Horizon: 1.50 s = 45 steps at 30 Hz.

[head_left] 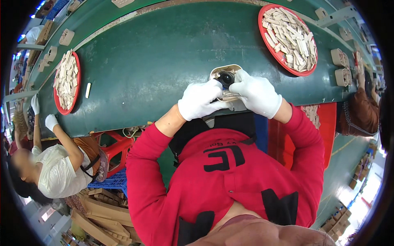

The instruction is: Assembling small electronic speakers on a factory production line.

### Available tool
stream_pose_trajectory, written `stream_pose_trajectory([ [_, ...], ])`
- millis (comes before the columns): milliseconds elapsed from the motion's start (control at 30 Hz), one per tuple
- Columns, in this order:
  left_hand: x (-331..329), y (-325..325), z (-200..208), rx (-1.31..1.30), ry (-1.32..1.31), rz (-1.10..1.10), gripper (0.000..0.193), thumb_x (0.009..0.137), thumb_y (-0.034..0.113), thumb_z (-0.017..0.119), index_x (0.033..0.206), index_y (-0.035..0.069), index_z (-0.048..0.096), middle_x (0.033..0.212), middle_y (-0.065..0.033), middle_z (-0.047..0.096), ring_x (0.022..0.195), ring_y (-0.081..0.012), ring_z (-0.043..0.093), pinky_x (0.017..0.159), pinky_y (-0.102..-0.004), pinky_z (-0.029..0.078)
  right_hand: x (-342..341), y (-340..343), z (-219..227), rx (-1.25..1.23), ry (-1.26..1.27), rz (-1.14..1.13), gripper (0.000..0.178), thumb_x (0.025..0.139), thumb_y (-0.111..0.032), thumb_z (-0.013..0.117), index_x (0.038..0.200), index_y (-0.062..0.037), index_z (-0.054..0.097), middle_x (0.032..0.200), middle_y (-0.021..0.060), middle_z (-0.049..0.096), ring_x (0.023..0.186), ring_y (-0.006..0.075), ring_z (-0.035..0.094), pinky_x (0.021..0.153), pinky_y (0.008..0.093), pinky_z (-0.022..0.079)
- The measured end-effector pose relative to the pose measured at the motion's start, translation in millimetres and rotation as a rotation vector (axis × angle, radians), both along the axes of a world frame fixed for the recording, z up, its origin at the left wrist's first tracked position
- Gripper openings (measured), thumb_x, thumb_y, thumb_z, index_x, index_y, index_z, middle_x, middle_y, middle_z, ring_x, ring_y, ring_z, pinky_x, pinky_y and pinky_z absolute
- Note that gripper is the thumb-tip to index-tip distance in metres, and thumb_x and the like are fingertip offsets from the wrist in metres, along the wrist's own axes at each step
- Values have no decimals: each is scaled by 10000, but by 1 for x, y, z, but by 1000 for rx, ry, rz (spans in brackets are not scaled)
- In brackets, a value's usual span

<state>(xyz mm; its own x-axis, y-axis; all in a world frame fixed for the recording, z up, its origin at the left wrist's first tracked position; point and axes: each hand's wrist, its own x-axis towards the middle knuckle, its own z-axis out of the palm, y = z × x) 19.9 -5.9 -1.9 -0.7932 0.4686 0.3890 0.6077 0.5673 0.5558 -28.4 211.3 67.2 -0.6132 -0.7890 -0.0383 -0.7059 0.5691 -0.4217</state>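
Observation:
Close to the near edge of the green table, both my white-gloved hands are at a small beige plastic housing (225,69). Inside it lies a round black part (225,79) that looks like a small speaker; a bit of blue shows below it. My left hand (202,99) is closed around the housing's left side, its thumb and index finger at the black part's edge. From the right, my right hand (259,93) grips the housing, with bent fingertips pressing beside the black part. Gloved fingers hide much of the housing's lower half.
Red round trays heaped with flat beige strips stand at right (276,57) and left (78,88). One loose strip (88,90) lies by the left tray. More beige housings (344,77) sit along the right. A red bin (326,131) is below the table edge; a co-worker (61,172) works at left.

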Motion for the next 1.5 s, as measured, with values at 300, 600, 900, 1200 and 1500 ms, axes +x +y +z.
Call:
stream_pose_trajectory([
  [300, 4, 6, -2, 4, 196, -67, 234, 882, 285, 669, 1097, 207, 717, 972, 15, 658, 638, -193, 655, 514, -306, 510, 12, -1, -12, -109, 123, -50, 95, 830, -95, 577, 896, -39, 618, 910, 183, 564, 705, 358, 638, 603, 442, 512],
  [600, 6, 8, 3, -82, 223, -19, 191, 861, 244, 667, 1048, 202, 681, 917, 17, 629, 616, -174, 643, 501, -298, 503, -3, 20, -14, -371, -98, -129, 232, 772, 24, 627, 976, -85, 643, 953, 117, 591, 831, 329, 633, 711, 390, 519],
  [900, 6, 9, 20, -247, 110, -39, 244, 835, 226, 677, 1071, 170, 650, 902, -7, 618, 592, -212, 636, 473, -345, 502, 12, 29, -13, -207, 66, 28, 299, 740, -93, 704, 1023, -102, 607, 1104, 83, 599, 820, 312, 670, 640, 403, 557],
  [1200, -29, 11, 21, -242, 117, -2, 293, 849, 227, 679, 1138, 180, 671, 897, -28, 636, 603, -246, 632, 478, -356, 493, 0, 39, -12, -970, 102, -53, 128, 889, -60, 625, 1012, -32, 644, 1051, 120, 653, 626, 162, 580, 570, 280, 490],
  [1500, -230, 36, -7, -58, 401, 256, 176, 936, 239, 568, 1050, 165, 680, 909, -86, 644, 742, -317, 665, 616, -416, 551, 7, 53, -82, -995, 74, -418, 171, 961, -98, 541, 1021, 26, 641, 857, 108, 651, 665, 172, 598, 597, 281, 480],
])
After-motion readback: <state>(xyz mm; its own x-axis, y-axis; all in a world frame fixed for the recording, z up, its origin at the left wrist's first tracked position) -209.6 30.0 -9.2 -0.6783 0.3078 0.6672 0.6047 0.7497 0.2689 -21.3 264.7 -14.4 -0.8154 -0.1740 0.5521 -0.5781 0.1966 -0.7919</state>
